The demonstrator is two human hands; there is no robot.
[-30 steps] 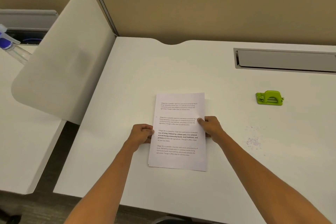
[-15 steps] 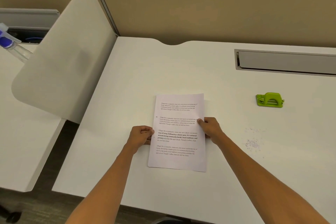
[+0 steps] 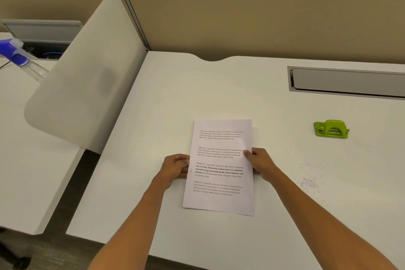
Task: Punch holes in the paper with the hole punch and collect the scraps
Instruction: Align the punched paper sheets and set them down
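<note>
A white printed paper [image 3: 219, 166] lies flat on the white desk [image 3: 197, 98], slightly tilted. My left hand [image 3: 176, 167] grips the paper's left edge with curled fingers. My right hand [image 3: 259, 160] holds the right edge, thumb on top of the sheet. A green hole punch [image 3: 331, 129] sits on the desk to the right, apart from both hands. Small white paper scraps [image 3: 309, 183] lie scattered on the desk right of my right forearm.
A grey cable tray lid [image 3: 348, 82] is set into the desk at the back right. A curved white divider panel [image 3: 87, 72] stands on the left. Beyond the divider, on the neighbouring desk, is a blue-capped spray bottle [image 3: 17, 56]. Tan partition walls rise behind.
The camera tilted up slightly, so the scene sits a little lower in view. Both hands keep the same hold on the paper.
</note>
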